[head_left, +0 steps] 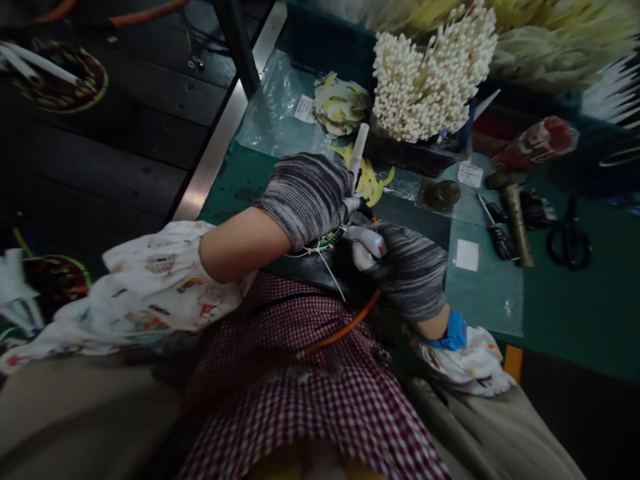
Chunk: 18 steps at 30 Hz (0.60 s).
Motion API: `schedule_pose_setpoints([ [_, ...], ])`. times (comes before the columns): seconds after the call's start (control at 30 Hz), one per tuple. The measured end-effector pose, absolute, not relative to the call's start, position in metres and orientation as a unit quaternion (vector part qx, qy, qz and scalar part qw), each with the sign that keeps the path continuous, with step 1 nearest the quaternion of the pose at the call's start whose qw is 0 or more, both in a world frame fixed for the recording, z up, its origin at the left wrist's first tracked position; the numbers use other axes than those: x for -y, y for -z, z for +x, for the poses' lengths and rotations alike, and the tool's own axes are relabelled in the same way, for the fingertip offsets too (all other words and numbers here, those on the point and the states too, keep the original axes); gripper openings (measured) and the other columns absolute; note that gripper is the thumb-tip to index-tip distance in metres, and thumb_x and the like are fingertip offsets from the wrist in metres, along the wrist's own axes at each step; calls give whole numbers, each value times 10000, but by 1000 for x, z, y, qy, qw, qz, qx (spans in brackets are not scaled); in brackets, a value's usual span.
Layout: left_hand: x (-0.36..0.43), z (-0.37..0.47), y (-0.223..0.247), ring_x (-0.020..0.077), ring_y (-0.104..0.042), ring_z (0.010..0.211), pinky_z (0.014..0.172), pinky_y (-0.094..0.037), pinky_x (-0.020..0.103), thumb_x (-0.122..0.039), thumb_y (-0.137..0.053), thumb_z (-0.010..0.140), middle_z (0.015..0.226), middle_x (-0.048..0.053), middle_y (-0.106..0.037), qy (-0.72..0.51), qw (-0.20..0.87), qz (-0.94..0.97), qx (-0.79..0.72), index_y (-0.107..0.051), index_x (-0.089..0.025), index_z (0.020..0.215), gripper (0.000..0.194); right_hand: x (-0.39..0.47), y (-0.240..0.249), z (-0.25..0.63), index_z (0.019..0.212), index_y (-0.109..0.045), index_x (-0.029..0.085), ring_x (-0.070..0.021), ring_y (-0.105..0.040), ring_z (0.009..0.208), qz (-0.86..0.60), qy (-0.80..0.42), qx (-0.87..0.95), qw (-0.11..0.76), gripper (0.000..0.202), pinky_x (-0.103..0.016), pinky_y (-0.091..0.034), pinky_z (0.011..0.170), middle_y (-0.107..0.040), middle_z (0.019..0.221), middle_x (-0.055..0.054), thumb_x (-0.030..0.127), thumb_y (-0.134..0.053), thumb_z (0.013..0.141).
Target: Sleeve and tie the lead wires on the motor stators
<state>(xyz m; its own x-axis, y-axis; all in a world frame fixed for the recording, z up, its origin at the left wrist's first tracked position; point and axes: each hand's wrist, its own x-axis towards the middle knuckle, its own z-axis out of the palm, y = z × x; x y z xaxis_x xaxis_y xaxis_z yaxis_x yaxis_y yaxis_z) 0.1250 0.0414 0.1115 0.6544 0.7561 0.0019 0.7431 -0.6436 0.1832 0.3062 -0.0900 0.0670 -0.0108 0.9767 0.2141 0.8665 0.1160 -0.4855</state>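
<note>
My left hand (pixel 315 193), in a grey striped knit glove, is closed, with a translucent white stick (pixel 359 150) rising from its fingers. My right hand (pixel 410 270), gloved alike, has its fingers curled close beside the left; what they grip is mostly hidden. Between the hands shows a small green-rimmed round piece (pixel 330 239) with thin white strands (pixel 331 273) hanging towards me. An orange cord (pixel 345 330) runs from below my right hand across my lap. Yellow petal-like strips (pixel 371 181) lie just beyond my hands.
A bunch of white bead-tipped stems (pixel 433 83) stands in a dark bin (pixel 420 153). A pale flower head (pixel 341 103) lies on plastic. To the right are a hammer (pixel 515 220), screwdriver (pixel 500 237), scissors (pixel 570 240) and red can (pixel 537 143). Pots stand beyond the table's left edge.
</note>
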Motion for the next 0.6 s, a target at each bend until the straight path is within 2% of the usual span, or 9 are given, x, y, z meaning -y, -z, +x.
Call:
schedule_pose_setpoints([
  [0.07,-51,133,-108,366,-830,1092,1019,-681,499,-472,-731,1059,1020,89,-810,-30,88,904,-418,-830,-145,1102,344,85,-58,306,1136,-838,256,-245,-688,797,-658,-76,703,258,331,-348,-516,706,-786,932,-88,545,-724,1022],
  [0.17,-69,137,-89,352,-827,1000,992,-693,499,-532,-812,988,913,67,-792,-84,86,916,-383,-845,-204,1046,335,80,-49,303,1073,-812,267,-245,-646,739,-666,-70,699,250,298,-352,-540,706,-717,849,-76,550,-744,1013],
  [0.23,-78,137,-75,348,-822,993,1024,-689,510,-590,-802,982,892,57,-780,-124,96,921,-356,-853,-229,1049,371,80,-49,301,1040,-800,270,-233,-635,717,-663,-65,703,249,282,-341,-549,696,-710,822,-67,545,-744,1018],
  [0.33,-81,139,-70,383,-821,1026,1074,-670,588,-618,-782,988,862,52,-744,-123,121,916,-362,-851,-216,1045,411,87,-54,302,1017,-816,252,-222,-679,729,-661,-62,704,254,286,-330,-570,706,-764,836,-74,525,-733,1024],
  [0.4,-75,140,-78,411,-821,1016,1023,-682,617,-565,-793,987,861,65,-741,-81,119,911,-386,-846,-199,1044,373,96,-56,305,1041,-844,233,-235,-749,795,-672,-93,683,272,284,-347,-608,759,-829,912,-87,489,-724,1018],
  [0.47,-65,138,-89,419,-822,1012,966,-698,602,-509,-792,1002,920,94,-777,-41,108,907,-404,-842,-184,1075,338,105,-55,311,1098,-863,227,-257,-804,863,-688,-134,633,328,294,-380,-649,805,-876,998,-91,462,-718,998],
  [0.53,-54,129,-96,422,-826,1063,977,-701,593,-481,-769,1038,1057,141,-820,-30,102,907,-408,-832,-161,1136,341,112,-52,321,1130,-868,229,-274,-832,898,-702,-169,562,403,312,-415,-683,822,-899,1044,-91,458,-717,981],
  [0.6,-44,117,-99,474,-788,1256,1071,-676,634,-480,-794,1034,1308,214,-815,-20,95,917,-386,-807,-135,1265,415,114,-48,335,1158,-874,225,-298,-850,962,-717,-188,492,456,347,-457,-705,871,-910,1092,-104,487,-722,988],
])
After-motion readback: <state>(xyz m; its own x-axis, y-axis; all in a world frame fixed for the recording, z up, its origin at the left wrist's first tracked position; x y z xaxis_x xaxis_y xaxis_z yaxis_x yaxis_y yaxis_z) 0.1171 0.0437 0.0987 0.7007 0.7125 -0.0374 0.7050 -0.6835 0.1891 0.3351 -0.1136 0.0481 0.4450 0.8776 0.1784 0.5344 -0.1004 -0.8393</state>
